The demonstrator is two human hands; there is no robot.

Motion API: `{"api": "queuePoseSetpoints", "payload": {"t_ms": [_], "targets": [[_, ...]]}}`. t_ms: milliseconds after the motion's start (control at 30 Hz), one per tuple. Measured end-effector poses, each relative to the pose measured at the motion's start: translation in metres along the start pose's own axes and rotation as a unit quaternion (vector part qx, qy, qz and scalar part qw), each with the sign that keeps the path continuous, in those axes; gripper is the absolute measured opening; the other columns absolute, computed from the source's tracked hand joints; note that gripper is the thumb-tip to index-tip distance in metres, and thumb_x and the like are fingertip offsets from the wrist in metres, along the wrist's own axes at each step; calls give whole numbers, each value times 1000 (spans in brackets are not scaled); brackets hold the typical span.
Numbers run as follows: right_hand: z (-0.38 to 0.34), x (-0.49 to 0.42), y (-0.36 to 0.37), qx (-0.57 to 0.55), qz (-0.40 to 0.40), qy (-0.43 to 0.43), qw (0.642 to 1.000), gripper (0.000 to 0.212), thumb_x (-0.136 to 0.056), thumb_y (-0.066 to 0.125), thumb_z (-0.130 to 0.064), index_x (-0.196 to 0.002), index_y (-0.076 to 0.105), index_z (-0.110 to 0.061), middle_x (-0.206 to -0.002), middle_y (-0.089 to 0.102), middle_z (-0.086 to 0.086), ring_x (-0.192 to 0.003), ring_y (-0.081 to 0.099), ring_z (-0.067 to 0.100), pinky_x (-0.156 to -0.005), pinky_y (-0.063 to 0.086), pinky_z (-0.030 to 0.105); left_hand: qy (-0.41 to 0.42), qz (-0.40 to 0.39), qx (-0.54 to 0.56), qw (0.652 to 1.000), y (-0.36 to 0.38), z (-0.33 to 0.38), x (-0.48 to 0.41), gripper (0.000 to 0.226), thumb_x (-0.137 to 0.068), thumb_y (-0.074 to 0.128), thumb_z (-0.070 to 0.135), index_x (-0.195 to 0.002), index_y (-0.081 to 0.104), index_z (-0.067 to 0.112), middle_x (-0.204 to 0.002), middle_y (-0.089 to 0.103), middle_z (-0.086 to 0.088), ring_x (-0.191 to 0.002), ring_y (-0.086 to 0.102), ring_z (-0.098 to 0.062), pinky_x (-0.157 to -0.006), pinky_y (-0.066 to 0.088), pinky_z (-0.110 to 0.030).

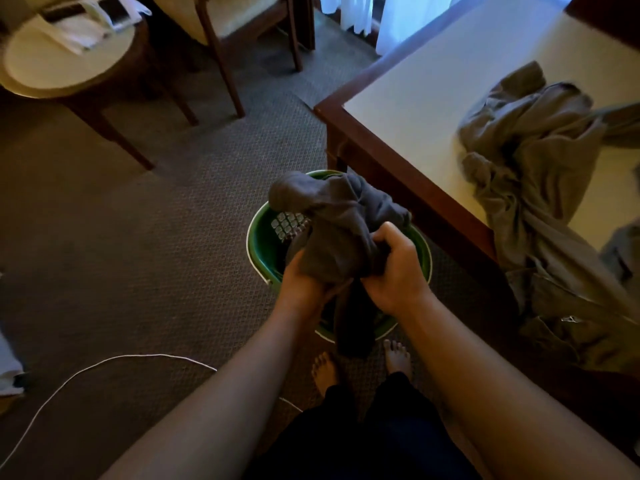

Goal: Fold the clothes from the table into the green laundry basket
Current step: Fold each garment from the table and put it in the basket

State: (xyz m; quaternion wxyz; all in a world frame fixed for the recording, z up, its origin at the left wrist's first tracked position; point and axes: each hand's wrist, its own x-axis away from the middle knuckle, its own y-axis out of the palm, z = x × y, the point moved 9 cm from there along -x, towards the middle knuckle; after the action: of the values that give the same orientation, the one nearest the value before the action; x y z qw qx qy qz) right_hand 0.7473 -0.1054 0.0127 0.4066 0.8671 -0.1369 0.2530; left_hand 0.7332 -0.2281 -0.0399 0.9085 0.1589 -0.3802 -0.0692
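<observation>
Both hands engaged: the right hand (394, 275) has its fingers curled into a dark grey garment (332, 216); the left hand (304, 289) supports it from beneath, fingers covered by cloth, grip not determinable. Risk: the garment is bunched with a tail hanging; released so, it would likely land unfolded in the green laundry basket (258, 251) directly below. Further grey clothes (530, 157) lie heaped on the table (415, 84), well right of the hands.

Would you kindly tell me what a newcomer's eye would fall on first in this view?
First, the left hand and right hand at centre, both gripping a bunched dark grey garment over the green laundry basket on the carpet. Next, the crumpled grey clothes on the table at right, spilling over its near edge.
</observation>
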Motion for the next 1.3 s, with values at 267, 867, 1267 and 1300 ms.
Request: {"api": "queuePoseSetpoints", "payload": {"t_ms": [267,867,1267,1300], "targets": [[-49,26,-9,258,88,-153,950,15,-90,56,3,-94,68,-6,-85,60,15,-76,57,30,-74,55,45,45,-47,154,986,21,50,-2,43,-103,45,-4,-144,49,9,-126,67,-22,-96,77,-29,-71,63,-39],[52,8,-93,733,79,36,675,57,-99,61,-33,-152,44,-22,-143,57,4,-119,62,19,-97,55,34,-12,-30,-438,898,-3,7,8,77,-97,48,-7,-163,30,28,-165,36,-6,-138,48,-15,-111,49,-40],[147,-3,-137,894,-21,70,442,40,-95,60,-35,-134,57,-24,-136,58,4,-128,51,29,-117,28,49,-78,-48,-519,850,-30,-51,1,69,-98,51,0,-156,40,37,-164,38,-2,-145,45,-22,-116,46,-44],[144,-5,-136,895,-13,59,442,34,-94,61,-31,-127,60,-23,-130,61,4,-122,55,29,-115,31,46,-78,-46,-519,850,-32,-51,0,69,-99,51,0,-156,40,36,-163,39,-2,-144,46,-22,-115,46,-43]]}}
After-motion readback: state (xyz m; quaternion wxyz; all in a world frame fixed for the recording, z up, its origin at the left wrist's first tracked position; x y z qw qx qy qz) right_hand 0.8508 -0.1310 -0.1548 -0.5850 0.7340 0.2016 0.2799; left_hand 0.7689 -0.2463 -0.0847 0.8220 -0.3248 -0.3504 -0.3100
